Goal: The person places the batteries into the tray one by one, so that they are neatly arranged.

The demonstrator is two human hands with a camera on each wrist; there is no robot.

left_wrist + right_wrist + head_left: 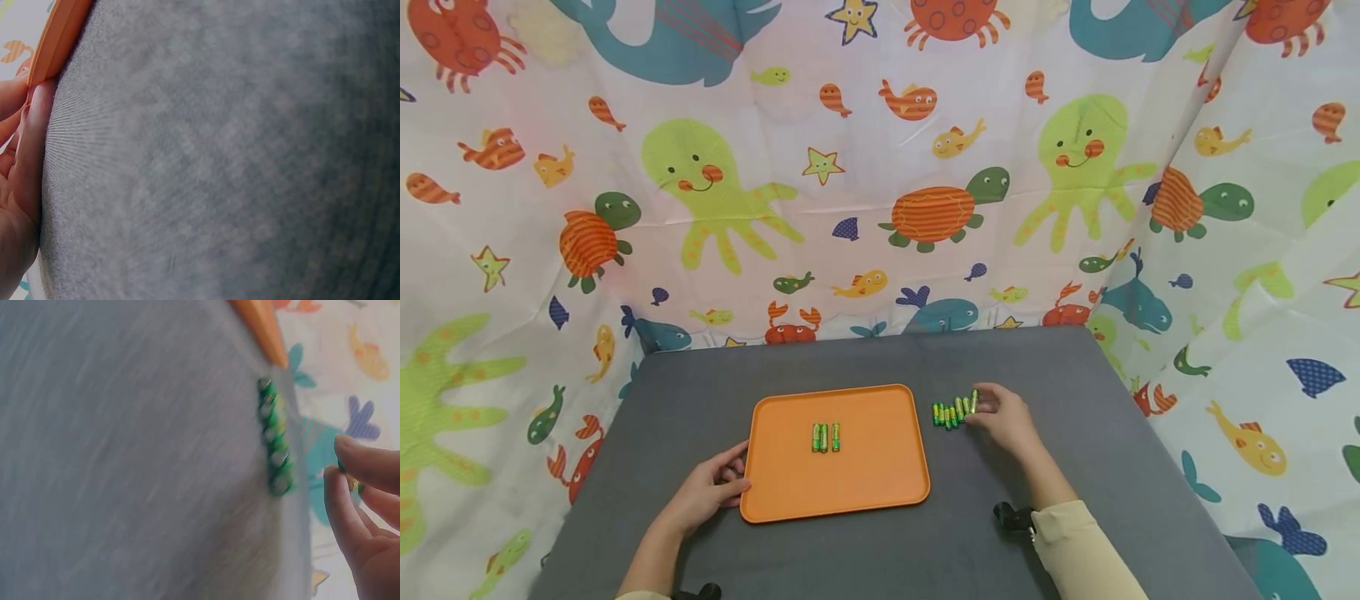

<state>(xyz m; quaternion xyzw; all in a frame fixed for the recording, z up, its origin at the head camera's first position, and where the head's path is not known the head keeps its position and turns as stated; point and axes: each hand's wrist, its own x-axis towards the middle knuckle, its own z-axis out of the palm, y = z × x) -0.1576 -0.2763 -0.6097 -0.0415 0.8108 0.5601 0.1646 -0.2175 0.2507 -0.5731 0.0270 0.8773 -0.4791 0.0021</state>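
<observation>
An orange tray (880,492) lies on the grey table, with three green batteries (824,437) standing side by side near its middle. At its left edge, my left hand (703,492) grips the rim; the left wrist view shows thumb and fingers at the tray's rim (59,44). To the right of the tray, several more green batteries (950,415) form a short row, seen end-on as a row of batteries (275,437) in the right wrist view. My right hand (1003,421) pinches one battery (974,400) at the row's right end; its fingers partly hide it.
The grey table (820,558) ends at a curtain (865,250) printed with sea animals, which hangs behind it and along both sides. A black wrist device (1013,517) sits below my right hand, by the cuff of a pale sleeve (1082,542).
</observation>
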